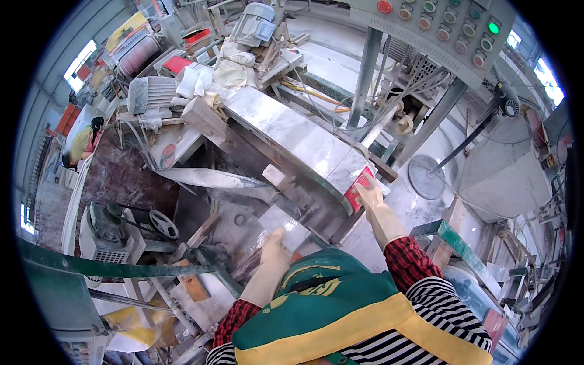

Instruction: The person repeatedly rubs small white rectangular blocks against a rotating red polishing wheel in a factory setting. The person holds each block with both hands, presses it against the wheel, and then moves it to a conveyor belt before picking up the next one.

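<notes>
My left hand [272,258], in a pale glove, grips a flat, light grey square tile [285,227], its thumb lying along the tile's edge. The tile is held low in front of the green apron [316,304]. My right hand [370,193], gloved the same way, is at the near end of a long machine housing with a white, marbled top [286,131]. Its fingers are apart and lie over a red panel [358,190] on that end. Whether they press on the panel or hover just above it is hard to make out.
A control panel [435,27] with several buttons overhangs the far right. A pedestal fan [429,173] stands at right, and a green metal bar [456,246] is near my right arm. At left are a handwheel [164,225] and a motor [106,225]; another person [85,143] is farther off.
</notes>
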The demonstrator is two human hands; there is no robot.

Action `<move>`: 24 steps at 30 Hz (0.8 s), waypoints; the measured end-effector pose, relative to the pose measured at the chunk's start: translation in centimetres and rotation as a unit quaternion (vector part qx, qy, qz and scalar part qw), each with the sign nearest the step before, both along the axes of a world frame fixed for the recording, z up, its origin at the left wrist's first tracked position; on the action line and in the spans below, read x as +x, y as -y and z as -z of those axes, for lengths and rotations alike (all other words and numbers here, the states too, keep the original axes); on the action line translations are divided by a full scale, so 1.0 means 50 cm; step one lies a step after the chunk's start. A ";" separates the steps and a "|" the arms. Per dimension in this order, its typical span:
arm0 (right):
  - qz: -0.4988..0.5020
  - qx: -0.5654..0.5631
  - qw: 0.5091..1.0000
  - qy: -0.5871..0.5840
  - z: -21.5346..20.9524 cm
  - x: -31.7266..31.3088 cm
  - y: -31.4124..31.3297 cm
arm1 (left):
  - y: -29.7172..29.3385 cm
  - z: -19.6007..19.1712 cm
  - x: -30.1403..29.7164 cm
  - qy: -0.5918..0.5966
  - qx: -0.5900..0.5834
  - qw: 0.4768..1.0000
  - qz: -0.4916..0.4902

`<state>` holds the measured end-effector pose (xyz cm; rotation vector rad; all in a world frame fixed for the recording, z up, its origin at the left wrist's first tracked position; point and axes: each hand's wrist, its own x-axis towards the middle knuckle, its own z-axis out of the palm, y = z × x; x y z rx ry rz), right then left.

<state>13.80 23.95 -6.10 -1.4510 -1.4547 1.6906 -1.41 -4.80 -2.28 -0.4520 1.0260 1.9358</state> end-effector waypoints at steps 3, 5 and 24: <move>0.035 0.008 0.997 -0.070 0.051 0.060 0.017 | -0.013 -0.014 0.008 -0.015 0.008 1.000 0.010; 0.025 0.023 0.994 -0.104 0.112 0.119 0.024 | -0.018 -0.014 0.010 -0.025 0.020 0.999 0.030; -0.242 -0.097 0.957 -0.127 -0.094 0.024 0.245 | -0.070 -0.030 0.030 -0.099 0.068 0.974 0.193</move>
